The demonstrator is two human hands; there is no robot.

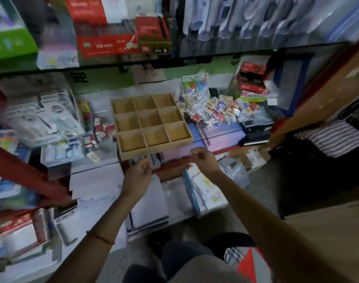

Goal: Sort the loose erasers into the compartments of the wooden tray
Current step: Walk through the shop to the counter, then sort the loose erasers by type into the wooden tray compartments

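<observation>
Your left hand (pixel 139 170) and right hand (pixel 203 160) hovered just before the square wooden tray (pixel 154 150), fingers curled; blur hid whether they pinched anything. Small paper-wrapped erasers (pixel 219 111) lay heaped right of its nine-cell grid, with a smaller heap (pixel 103 130) on its left.

Glass shelf (pixel 107 153), the middle tier of the rack I faced. It held, from left to right:
- carded packets (pixel 43 117), overlapping in a loose stack;
- a tube of coloured pieces (pixel 86 114), too blurred for me to tell more;
- a small scatter of erasers (pixel 103 130), just beside the tray's left wall;
- the wooden tray (pixel 154 149), nine compartments in three rows, its right front part over the pink pads (pixel 217 135);
- a heap of erasers (pixel 219 111) at the tray's right, spilling onto the pads;
- black notebooks (pixel 256 130), stacked;
- red boxes (pixel 252 78), at the rear right.
</observation>
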